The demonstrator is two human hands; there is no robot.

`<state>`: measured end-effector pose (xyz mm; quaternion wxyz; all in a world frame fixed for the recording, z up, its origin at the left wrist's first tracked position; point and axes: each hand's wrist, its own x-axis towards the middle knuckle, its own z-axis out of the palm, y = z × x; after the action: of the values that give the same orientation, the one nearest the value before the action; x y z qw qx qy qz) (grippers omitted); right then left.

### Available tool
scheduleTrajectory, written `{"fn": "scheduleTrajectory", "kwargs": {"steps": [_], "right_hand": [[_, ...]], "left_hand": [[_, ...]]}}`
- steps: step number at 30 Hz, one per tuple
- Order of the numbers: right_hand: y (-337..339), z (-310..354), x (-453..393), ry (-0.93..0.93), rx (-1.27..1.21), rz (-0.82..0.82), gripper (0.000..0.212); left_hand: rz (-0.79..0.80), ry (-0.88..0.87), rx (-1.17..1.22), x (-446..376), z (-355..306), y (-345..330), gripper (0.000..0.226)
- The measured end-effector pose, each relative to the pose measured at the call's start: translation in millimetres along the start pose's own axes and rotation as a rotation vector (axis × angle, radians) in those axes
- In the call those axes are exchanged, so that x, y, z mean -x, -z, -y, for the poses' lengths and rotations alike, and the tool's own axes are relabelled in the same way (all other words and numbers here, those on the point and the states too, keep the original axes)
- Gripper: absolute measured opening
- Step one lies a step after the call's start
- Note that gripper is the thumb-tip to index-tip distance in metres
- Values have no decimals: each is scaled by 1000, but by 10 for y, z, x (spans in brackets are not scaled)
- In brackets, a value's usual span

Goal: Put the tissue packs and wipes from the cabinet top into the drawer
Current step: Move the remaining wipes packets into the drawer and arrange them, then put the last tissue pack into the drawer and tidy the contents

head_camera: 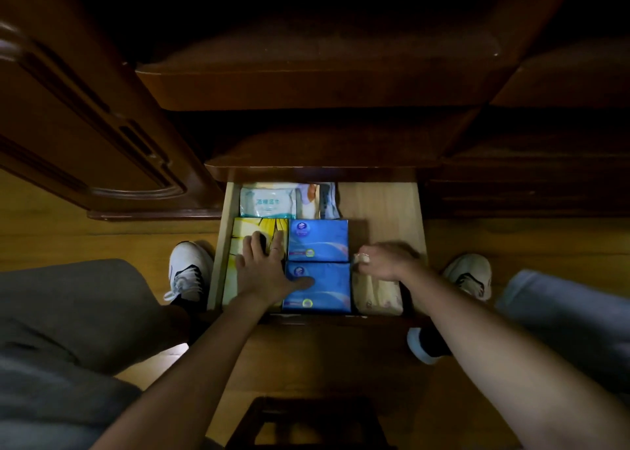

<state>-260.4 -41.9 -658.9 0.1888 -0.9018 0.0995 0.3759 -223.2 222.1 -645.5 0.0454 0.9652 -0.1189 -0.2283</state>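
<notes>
The drawer (381, 204) is pulled out below the dark cabinet top (320, 149). Inside lie a white wipes pack (267, 201) and a small pack (320, 200) at the back, a yellow tissue pack (259, 231) at the left, and two blue tissue packs (318, 241) (320, 289) in the middle. A beige tissue pack (376, 296) sits at the front right. My left hand (264, 265) lies flat with spread fingers on the yellow pack, thumb on the near blue pack. My right hand (385, 258) is curled over the far end of the beige pack, blurred.
The cabinet's open door (102, 136) stands at the left. My knees and white shoes (189, 269) (472, 274) flank the drawer on the wooden floor. A dark stool (306, 422) is below me. The drawer's back right corner is bare wood.
</notes>
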Motion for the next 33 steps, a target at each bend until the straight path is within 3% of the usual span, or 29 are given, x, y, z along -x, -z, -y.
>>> {"fn": "scheduleTrajectory", "kwargs": {"steps": [4,6,9,12,14,17,21,23,25,28,33], "right_hand": [[7,-2,137,-41,121,-47,84],[58,20,237,-52,81,-109,92],[289,96,442,-31,-81,-145,84],[708,247,796,68,-205,-217,63],[1088,371,1130,178,-218,-394,41],[1743,624,1823,369,-167,-808,16],[2576,976,2651,635,-69,-1341,11],[2995,1140,2831,637,9,-1525,12],[3361,1266,2837,512,22,-1447,19],[3749,1385,2643,256,91,-1116,42],[4297,1601,2329,104,341,-1054,43]], "left_hand": [[6,1,55,66,-37,75,124],[-23,2,97,145,-57,103,114],[-107,-24,184,244,-160,300,92],[-185,-125,218,303,-305,791,62],[-325,-200,219,390,-375,1265,47],[-689,-342,240,632,-407,2149,29],[-1075,-494,307,938,-409,3328,16],[-1164,-512,301,960,-448,3797,12],[-1169,-492,270,880,-498,4160,11],[-1105,-449,213,593,-570,4578,16],[-988,-472,86,-85,-801,5161,22]]}}
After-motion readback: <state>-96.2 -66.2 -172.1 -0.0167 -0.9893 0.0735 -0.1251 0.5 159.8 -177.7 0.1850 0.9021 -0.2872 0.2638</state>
